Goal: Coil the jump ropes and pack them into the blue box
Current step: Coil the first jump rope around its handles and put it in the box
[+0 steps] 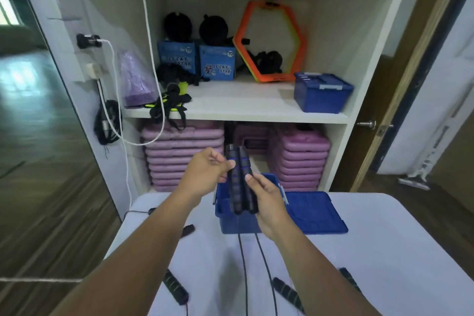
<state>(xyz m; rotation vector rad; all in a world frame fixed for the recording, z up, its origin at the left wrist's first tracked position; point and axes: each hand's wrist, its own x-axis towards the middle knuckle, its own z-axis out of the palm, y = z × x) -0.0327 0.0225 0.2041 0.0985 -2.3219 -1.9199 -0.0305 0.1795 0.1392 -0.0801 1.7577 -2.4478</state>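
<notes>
Both handles of one jump rope held together above the open blue box.

Right hand (269, 202) clamps the paired handles (239, 179) near upright; left hand (205, 174) pinches their upper part. Cord (243, 264) hangs straight down toward the table's near edge, uncoiled. Blue box (232, 220) sits directly behind, lid (315, 213) beside it. Spare handles (175, 287) lie by the near edge.
</notes>
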